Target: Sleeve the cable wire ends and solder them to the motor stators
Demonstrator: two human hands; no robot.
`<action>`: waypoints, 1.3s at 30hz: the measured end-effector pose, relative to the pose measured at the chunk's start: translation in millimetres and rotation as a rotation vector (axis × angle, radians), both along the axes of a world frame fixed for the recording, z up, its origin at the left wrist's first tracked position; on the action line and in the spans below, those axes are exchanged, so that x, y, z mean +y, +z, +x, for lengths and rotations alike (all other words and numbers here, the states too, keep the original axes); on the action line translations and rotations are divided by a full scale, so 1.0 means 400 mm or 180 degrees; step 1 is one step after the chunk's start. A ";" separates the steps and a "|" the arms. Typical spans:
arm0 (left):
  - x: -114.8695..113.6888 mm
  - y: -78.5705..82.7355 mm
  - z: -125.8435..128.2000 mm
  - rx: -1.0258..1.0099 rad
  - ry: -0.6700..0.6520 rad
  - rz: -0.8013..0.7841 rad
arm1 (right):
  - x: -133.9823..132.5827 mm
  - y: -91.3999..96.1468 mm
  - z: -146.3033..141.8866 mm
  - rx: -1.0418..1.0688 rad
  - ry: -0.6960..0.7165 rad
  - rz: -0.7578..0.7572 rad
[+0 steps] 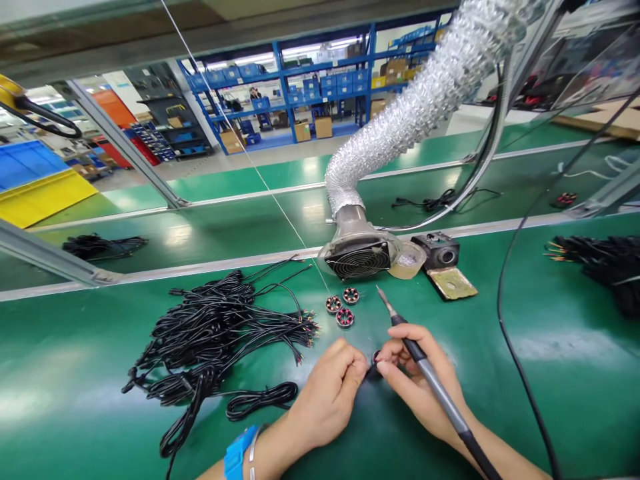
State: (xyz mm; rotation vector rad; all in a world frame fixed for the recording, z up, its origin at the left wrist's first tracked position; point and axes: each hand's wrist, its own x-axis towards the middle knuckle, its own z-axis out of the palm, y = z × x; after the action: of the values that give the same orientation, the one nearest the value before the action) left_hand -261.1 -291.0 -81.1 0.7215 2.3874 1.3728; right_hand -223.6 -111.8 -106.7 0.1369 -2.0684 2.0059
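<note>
My right hand point(425, 387) holds a soldering iron point(417, 353) like a pen, its tip pointing up and away toward the fume fan. My left hand point(327, 393) is closed in a pinch on a small round motor stator point(375, 363) that sits between both hands; fingers of the right hand touch it too. Three more small stators with red windings point(343, 307) lie on the green mat point(75, 387) just beyond the hands. A heap of black cables point(220, 333) lies to the left. A blue band is on my left wrist.
A fume extractor fan point(359, 257) with a silver flexible duct point(425, 93) stands ahead. Beside it are a small clear cup point(407, 260), a black soldering stand point(439, 250) and a brass-coloured plate point(453, 283). More cables point(605, 263) lie at the right. Shelving with blue bins fills the background.
</note>
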 end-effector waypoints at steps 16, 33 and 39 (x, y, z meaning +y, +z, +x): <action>0.023 -0.057 0.004 -0.1052 0.0318 0.0623 | -0.037 -0.029 0.037 0.0148 -0.0250 0.1036; 0.009 -0.008 -0.006 -0.0201 -0.0209 -0.0670 | 0.023 0.003 -0.020 0.0665 0.0105 0.1901; 0.016 -0.018 -0.034 -0.0775 -0.0133 -0.0263 | 0.030 -0.014 -0.021 0.0747 0.0081 0.1768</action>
State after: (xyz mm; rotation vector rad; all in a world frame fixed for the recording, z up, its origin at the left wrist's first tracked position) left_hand -274.6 -284.7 -88.4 0.5453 2.2112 1.2585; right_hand -232.0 -99.8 -112.2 0.4757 -2.4043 1.2981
